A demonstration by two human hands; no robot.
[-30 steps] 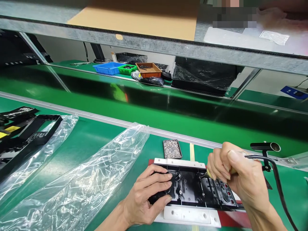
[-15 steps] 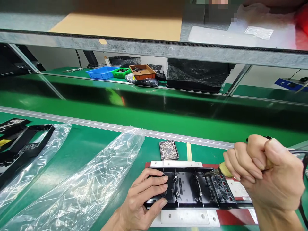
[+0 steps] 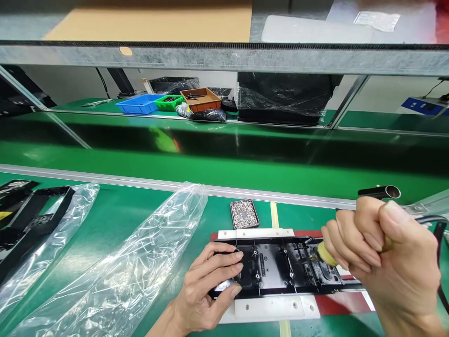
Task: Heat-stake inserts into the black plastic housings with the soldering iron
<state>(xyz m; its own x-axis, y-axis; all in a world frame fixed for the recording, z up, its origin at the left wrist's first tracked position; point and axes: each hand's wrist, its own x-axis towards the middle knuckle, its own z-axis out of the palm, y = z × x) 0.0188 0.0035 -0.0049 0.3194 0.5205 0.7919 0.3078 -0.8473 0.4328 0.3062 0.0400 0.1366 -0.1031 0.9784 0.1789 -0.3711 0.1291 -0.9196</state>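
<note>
A long black plastic housing (image 3: 271, 271) lies between white blocks on a red base. My left hand (image 3: 212, 285) grips its left end, fingers over the top and thumb at the near side. My right hand (image 3: 382, 257) is closed in a fist around the yellow handle of a soldering iron (image 3: 327, 255), with a cord behind the wrist. The iron's slim metal tip points left, over the right part of the housing; contact cannot be made out. A small black tray (image 3: 244, 214) of tiny metal pieces sits just beyond the housing.
Clear plastic bags (image 3: 140, 252) and black frame parts (image 3: 42, 215) lie at left. A black tube (image 3: 380, 192) stands behind my right hand. Beyond a metal rail are blue (image 3: 138, 104), green and brown bins, under a metal shelf (image 3: 210, 56).
The view has shifted slightly, with the shelf higher in the picture. The iron's tip has moved a little right and down along the housing. My left hand keeps its grip.
</note>
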